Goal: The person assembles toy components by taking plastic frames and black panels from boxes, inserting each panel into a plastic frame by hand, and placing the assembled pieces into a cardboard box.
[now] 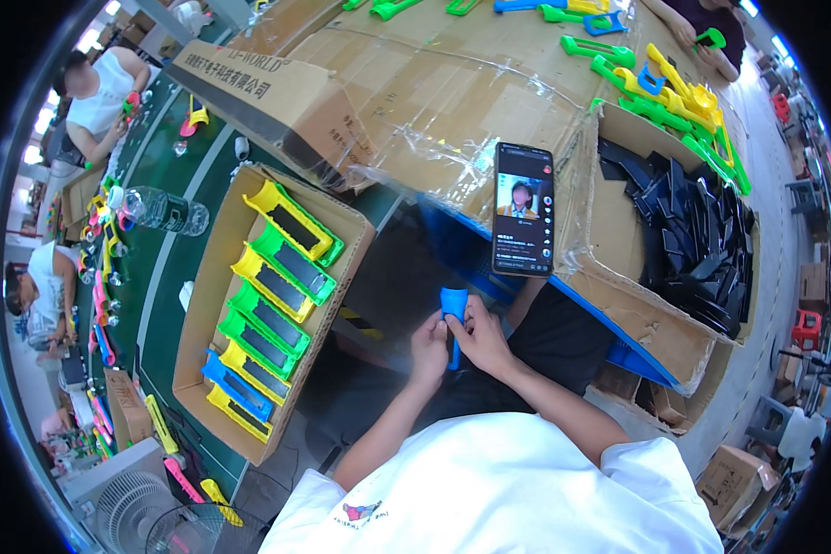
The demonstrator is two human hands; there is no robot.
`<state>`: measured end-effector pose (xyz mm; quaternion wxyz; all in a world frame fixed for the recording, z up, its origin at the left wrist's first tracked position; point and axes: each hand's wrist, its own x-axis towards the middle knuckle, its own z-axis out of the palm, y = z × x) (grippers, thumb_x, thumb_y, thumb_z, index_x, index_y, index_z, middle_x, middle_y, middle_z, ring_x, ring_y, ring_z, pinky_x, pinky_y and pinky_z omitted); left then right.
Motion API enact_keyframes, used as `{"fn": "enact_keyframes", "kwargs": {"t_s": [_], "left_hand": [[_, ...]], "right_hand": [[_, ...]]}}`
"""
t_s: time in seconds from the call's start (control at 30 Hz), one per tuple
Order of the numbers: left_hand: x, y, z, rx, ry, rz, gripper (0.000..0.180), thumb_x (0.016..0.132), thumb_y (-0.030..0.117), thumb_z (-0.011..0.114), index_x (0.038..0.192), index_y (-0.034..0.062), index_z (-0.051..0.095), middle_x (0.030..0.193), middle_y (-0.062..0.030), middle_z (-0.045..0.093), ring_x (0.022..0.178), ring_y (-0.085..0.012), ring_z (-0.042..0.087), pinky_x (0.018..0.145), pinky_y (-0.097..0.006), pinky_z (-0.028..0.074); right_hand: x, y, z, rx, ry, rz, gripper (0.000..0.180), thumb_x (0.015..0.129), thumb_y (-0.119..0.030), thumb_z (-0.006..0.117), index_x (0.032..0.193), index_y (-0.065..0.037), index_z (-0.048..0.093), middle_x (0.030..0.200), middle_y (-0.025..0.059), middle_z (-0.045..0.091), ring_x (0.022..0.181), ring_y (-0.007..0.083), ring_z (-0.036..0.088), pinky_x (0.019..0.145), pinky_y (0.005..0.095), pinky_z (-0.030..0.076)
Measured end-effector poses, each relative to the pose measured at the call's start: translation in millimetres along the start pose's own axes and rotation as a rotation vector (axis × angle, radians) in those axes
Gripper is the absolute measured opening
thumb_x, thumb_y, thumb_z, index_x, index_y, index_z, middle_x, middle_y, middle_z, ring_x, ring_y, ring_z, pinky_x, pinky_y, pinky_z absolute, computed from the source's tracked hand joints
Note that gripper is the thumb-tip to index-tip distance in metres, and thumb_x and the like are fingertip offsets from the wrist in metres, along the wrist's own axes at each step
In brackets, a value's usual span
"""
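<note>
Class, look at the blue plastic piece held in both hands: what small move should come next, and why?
Probably lay the blue piece in the cardboard tray on the left. Both the left hand and right hand grip it, and the tray already holds a row of similar yellow, green and blue pieces.

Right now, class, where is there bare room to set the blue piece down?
Bare cardboard lies above the phone, below the scattered coloured handles. The left box is filled with finished pieces, the right box heaped with black plates. Both hands, left hand and right hand, hold the blue piece.
</note>
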<state>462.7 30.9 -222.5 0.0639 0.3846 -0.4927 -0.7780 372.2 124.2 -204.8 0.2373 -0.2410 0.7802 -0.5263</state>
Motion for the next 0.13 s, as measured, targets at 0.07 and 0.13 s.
{"fn": "enact_keyframes", "kwargs": {"t_s": [0.07,0.13], "left_hand": [[-0.2,-2.6,0.3,0.092,0.087,0.044,0.033,0.108,0.009,0.049,0.136,-0.0015,0.062,0.117,-0.0056,0.069,0.104,-0.0093,0.061,0.096,-0.025,0.046],[2.4,-6.3,-2.6,0.099,0.091,0.076,0.033,0.106,0.008,0.055,0.137,0.0012,0.062,0.115,-0.0049,0.070,0.102,-0.0077,0.060,0.094,-0.024,0.046]], "right_hand": [[2.1,0.5,1.4,-0.012,-0.009,0.011,0.026,0.096,-0.016,0.069,0.105,-0.001,0.048,0.072,0.0133,0.064,0.061,0.0254,0.067,0.056,0.0383,0.050],[5.5,0.0,4.2,-0.025,-0.017,0.022,0.026,0.097,-0.016,0.068,0.106,-0.001,0.048,0.072,0.0140,0.065,0.062,0.0268,0.068,0.057,0.0395,0.050]]}}
